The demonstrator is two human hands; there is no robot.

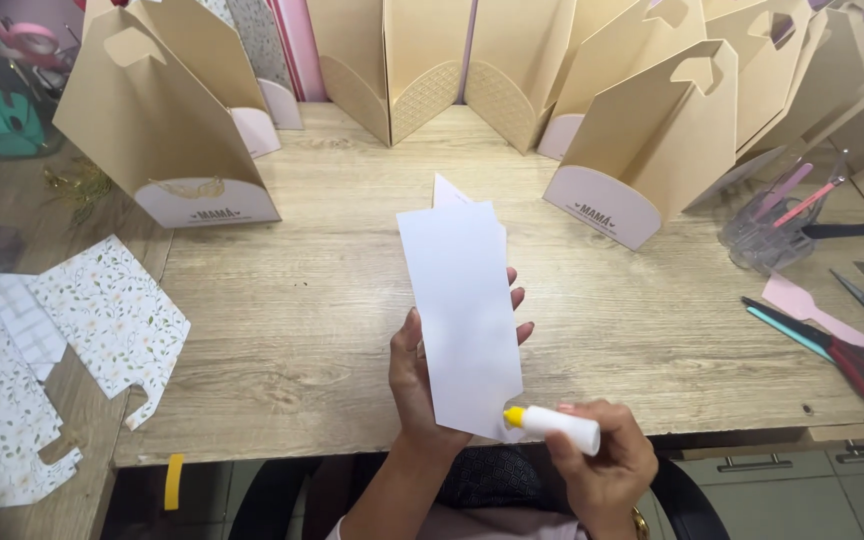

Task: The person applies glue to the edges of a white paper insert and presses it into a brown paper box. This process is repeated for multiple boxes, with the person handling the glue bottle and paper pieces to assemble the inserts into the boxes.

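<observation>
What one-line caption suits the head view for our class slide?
Left hand holds a white card piece while right hand presses a glue stick to its lower edge.

Home craft workspace for papercraft and box making.

Shown by a wooden worktable (332, 300) crowded at the back with folded kraft card boxes (157, 120), floral patterned paper cutouts (102, 310) lying at the left, red-handled scissors (852, 355) and a clear pot of tools (767, 225) at the right, drawer fronts (802, 480) under the tabletop.
</observation>
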